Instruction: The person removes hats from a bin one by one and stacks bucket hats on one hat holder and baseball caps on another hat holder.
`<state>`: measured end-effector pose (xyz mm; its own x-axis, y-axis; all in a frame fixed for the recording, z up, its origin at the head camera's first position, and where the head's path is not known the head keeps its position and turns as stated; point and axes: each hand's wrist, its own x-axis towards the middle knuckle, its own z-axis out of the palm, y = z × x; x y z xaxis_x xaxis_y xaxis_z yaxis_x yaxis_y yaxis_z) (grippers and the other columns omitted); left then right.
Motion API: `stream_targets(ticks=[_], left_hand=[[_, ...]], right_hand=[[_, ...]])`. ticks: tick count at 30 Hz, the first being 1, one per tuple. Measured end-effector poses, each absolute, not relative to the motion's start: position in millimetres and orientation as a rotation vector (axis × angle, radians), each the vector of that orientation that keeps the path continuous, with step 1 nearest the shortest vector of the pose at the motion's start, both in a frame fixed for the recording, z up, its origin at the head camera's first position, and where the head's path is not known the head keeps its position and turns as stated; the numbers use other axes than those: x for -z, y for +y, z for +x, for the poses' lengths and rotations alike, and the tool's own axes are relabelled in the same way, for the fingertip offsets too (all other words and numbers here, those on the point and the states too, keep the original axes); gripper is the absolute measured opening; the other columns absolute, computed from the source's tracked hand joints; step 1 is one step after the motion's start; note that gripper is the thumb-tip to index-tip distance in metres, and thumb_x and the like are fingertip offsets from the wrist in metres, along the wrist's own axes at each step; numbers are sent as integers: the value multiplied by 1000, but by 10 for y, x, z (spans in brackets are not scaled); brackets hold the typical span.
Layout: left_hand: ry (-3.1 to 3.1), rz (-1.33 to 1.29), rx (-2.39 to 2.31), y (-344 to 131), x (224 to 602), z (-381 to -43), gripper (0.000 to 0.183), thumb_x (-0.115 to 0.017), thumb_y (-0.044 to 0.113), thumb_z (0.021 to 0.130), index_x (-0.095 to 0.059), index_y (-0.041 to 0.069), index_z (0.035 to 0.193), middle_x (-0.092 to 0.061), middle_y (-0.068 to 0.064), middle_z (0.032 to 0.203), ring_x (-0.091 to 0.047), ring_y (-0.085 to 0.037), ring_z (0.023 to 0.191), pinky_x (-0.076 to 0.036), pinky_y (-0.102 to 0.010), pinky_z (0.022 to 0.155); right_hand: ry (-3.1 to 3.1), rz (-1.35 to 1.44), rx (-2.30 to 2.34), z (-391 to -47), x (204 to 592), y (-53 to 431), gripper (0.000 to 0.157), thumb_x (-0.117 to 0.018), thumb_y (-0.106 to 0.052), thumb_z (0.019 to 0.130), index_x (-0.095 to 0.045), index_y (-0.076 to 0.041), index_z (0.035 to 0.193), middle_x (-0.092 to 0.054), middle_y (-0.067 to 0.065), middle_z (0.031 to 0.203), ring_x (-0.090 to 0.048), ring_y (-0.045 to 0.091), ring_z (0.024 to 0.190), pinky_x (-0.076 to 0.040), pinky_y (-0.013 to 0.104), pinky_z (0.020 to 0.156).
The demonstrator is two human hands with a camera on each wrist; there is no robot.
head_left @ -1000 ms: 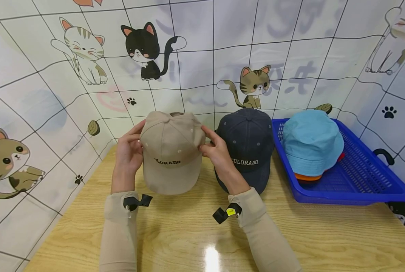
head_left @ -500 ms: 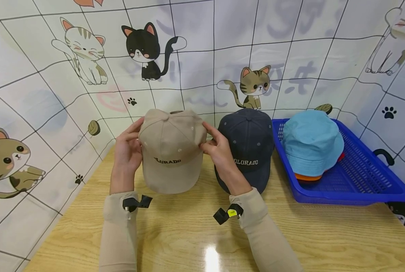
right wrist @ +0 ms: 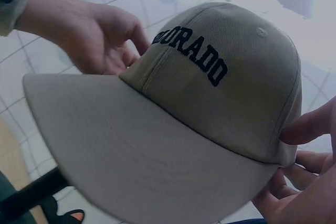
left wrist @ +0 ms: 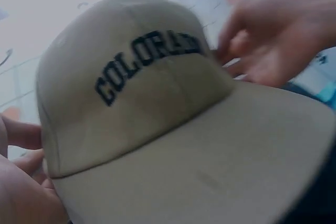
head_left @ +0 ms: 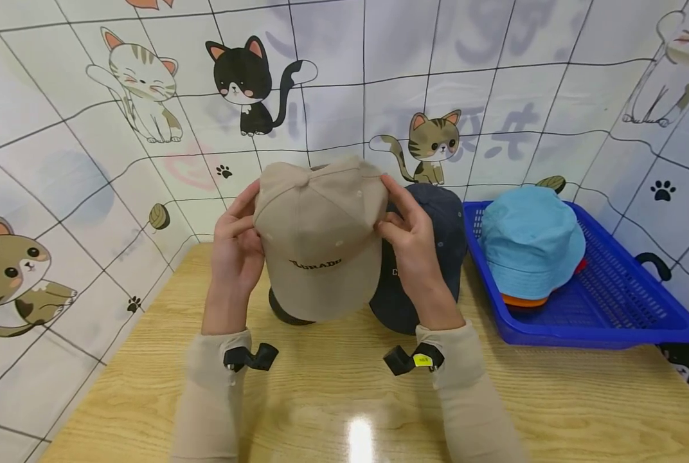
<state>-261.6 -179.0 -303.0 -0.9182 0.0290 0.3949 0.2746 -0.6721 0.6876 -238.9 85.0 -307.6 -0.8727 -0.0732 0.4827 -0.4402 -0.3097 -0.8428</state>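
Both hands hold a beige baseball cap with dark "COLORADO" lettering point(head_left: 321, 218), its brim toward me and low. My left hand point(head_left: 236, 254) grips the crown's left side; my right hand point(head_left: 415, 257) pinches the right side near the brim's end. Under the brim in the head view, a dark rounded edge point(head_left: 285, 310) shows, the rest of it hidden by the cap. The right wrist view shows a black bar point(right wrist: 37, 195) below the brim. Partly behind my right hand is a navy cap point(head_left: 450, 225) with similar lettering.
To the right, a blue plastic basket point(head_left: 605, 337) holds a light blue bucket hat point(head_left: 529, 238) on top of an orange piece point(head_left: 520, 301). The wooden table point(head_left: 321, 386) runs back to a wall covering point(head_left: 333, 128) printed with cartoon cats.
Both hands have raised the beige cap and carried it to the right. A dark rounded edge has come into sight below it, and the cap now overlaps the navy one.
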Motion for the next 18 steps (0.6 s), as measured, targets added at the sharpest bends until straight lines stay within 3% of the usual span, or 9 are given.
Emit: stream_targets(ticks=[6, 9, 13, 16, 18], left_hand=[[-1263, -692, 2615, -1349, 3028, -2553, 53, -39, -12, 100, -52, 4, 149, -51, -7, 153, -55, -16, 129, -52, -24, 95], [-1315, -747, 2607, -1141, 3041, -2557, 53, -43, -6, 101, -49, 7, 152, -45, -4, 160, -49, -17, 138, -49, -25, 101], [-1396, -777, 2613, -859, 3080, -2608, 54, -47, 1, 103, -47, 14, 156, -41, 4, 163, -45, -17, 144, -49, -29, 104], [-1455, -781, 2617, -690, 3117, -2687, 54, -49, 5, 103, -46, 17, 156, -39, 7, 164, -42, -17, 148, -47, -35, 106], [-1482, -777, 2626, -603, 3151, -2764, 54, -50, 7, 104, -47, 19, 156, -39, 8, 163, -41, -17, 149, -44, -41, 109]], right_hand=[[-1532, 672, -2255, -2332, 2948, 1195, 66, -39, 9, 98, -33, -8, 162, -33, 7, 167, -64, 7, 106, -42, 23, 77], [-1464, 668, -2265, -2338, 2926, 1385, 63, -38, 8, 100, -33, -5, 161, -34, 10, 166, -61, 6, 99, -29, 27, 65], [-1432, 584, -2268, -2346, 2919, 1649, 62, -39, 9, 99, -39, -6, 159, -43, 7, 158, -58, 4, 81, -18, 31, 58], [-1423, 530, -2300, -2383, 2950, 1818, 63, -34, 11, 98, -40, -7, 159, -46, 5, 155, -57, 5, 80, -22, 27, 55], [-1413, 508, -2342, -2432, 2988, 1910, 64, -31, 13, 98, -37, -6, 160, -44, 5, 156, -60, 6, 92, -30, 23, 56]])
